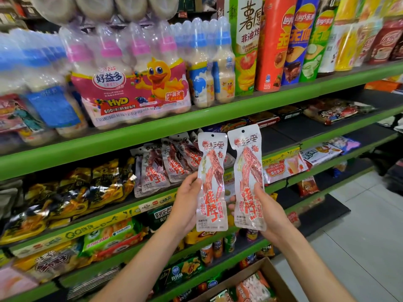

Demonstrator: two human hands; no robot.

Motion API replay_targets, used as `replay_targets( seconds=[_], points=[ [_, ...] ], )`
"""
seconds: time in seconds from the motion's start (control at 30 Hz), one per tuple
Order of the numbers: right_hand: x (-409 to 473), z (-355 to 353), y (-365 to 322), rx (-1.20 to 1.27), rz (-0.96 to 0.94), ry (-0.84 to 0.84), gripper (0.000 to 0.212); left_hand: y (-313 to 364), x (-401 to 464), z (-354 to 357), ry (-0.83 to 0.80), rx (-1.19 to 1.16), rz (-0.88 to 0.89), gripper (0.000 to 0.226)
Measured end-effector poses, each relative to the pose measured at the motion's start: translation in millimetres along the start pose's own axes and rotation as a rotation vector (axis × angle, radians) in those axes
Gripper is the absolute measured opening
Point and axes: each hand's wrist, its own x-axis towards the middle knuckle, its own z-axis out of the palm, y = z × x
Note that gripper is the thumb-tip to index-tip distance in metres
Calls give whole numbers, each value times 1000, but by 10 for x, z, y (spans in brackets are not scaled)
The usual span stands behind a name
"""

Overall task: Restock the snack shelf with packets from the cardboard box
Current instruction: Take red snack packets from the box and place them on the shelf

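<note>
My left hand (187,202) holds a long white-and-red snack packet (211,182) upright by its lower half. My right hand (267,207) holds a second, identical packet (248,177) upright beside it. Both packets are raised in front of the green-edged shelf (152,199), just right of a leaning row of the same packets (165,164) standing on it. The cardboard box (269,269) sits on the floor at the bottom, with more packets (253,288) showing inside.
Bottle multipacks (130,83) and crisp tubes (281,44) fill the upper shelf. Gold-black bags (72,192) lie left of the packet row. A dark bare stretch of shelf (281,136) lies behind the held packets. Grey tiled floor (359,236) runs along the right.
</note>
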Motion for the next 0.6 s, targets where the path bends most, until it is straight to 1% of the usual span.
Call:
replay_targets(
  seconds=[0.1, 0.3, 0.6],
  points=[
    [0, 24, 5, 5, 11, -15, 64, -23, 10, 22, 25, -10, -2, 23],
    [1, 47, -16, 24, 21, -4, 67, -55, 12, 41, 22, -64, -31, 21],
    [10, 2, -8, 17, 19, -35, 65, -37, 39, 30, 22, -98, -30, 21]
  ],
)
